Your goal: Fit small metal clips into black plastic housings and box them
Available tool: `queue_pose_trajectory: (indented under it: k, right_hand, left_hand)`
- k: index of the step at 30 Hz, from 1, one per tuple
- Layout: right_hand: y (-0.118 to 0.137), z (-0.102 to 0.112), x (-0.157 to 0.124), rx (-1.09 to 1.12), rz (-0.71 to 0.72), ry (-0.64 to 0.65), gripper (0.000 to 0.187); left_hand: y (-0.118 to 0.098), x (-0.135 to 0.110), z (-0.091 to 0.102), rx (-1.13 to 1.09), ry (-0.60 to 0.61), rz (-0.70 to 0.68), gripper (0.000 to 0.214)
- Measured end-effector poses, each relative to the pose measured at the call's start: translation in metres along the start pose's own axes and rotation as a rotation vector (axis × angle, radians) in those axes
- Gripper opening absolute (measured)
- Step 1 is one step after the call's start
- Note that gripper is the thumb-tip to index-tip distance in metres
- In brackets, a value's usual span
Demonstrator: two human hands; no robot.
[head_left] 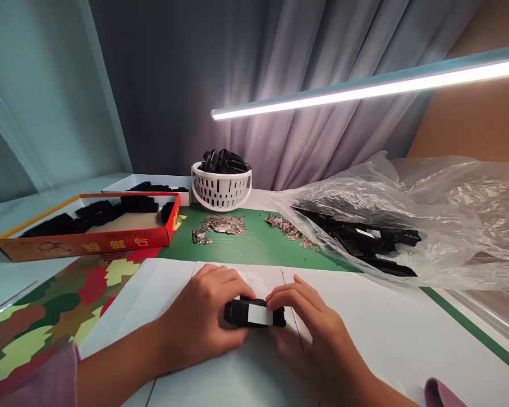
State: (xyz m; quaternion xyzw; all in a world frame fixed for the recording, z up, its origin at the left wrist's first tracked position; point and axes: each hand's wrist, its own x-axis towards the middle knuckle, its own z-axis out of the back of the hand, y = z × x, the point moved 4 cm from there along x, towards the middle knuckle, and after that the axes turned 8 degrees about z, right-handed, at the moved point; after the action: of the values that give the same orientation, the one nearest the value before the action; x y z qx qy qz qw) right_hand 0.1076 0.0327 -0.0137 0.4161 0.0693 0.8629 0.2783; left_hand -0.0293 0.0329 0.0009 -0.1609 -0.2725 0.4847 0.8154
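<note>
Both my hands grip one small black plastic part (pixel 237 312) low over the white sheet (pixel 365 316) in front of me. A white label (pixel 259 314) lies across the part's top. My left hand (pixel 206 319) curls around the part's left end, fingers closed on it. My right hand (pixel 311 328) holds the right end, with its fingertips pressed on the label's edge. Purple sleeves cover both wrists.
A white slotted basket (pixel 221 189) heaped with black parts stands at the back. Left is a red cardboard tray (pixel 89 240) of black parts. Small metal pieces (pixel 223 224) lie on the green mat (pixel 254 246). A clear plastic bag (pixel 428 220) of black parts sprawls at right.
</note>
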Motion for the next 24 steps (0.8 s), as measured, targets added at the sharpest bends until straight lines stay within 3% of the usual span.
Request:
queue_pose_trajectory:
  k: [3, 11, 17, 24]
  right_hand:
    - [-0.006, -0.002, -0.003, 0.08, -0.045, -0.018, 0.018]
    - [-0.011, -0.002, 0.0, 0.268, -0.135, 0.088, 0.017]
    - [-0.007, -0.003, -0.002, 0.144, -0.086, -0.024, 0.015]
    - [0.0, -0.001, -0.001, 0.015, 0.039, -0.035, 0.017]
  left_hand:
    - [0.0, 0.0, 0.0, 0.007, 0.002, -0.007, 0.022]
    - [0.001, -0.001, -0.001, 0.03, 0.007, -0.008, 0.021]
    - [0.001, 0.0, -0.001, 0.03, 0.005, -0.036, 0.024]
    - [0.0, -0.002, -0.002, 0.057, -0.076, -0.089, 0.02]
